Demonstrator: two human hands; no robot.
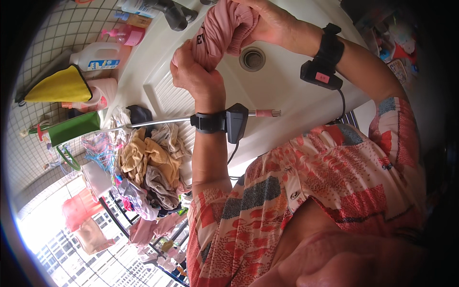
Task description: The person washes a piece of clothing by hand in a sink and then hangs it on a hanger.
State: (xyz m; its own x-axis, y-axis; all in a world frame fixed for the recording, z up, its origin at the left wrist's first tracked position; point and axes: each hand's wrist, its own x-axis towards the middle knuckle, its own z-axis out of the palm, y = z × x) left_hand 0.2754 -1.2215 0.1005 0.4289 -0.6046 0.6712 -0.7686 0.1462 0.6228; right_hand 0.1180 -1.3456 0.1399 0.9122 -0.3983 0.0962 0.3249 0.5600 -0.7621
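Note:
A twisted pink cloth garment (215, 39) with a ribbed edge and some dark lettering is stretched between both hands over the white sink basin (283, 82). My left hand (199, 73) is closed around its lower left end. At the upper right end, beside the ribbed edge, my right hand (267, 23) grips the cloth; part of this hand lies at the picture's top edge. Below the garment is the round metal drain (252, 59). A dark faucet (175, 16) stands to the upper left of the garment.
Left of the basin stand a white jug (96, 55), a pink pump bottle (129, 35) and a yellow cloth pouch (59, 86). Crumpled clothes (150, 158) are heaped beside my left forearm. A metal rod (161, 122) crosses behind that forearm. A ribbed washboard surface (172, 93) adjoins the basin.

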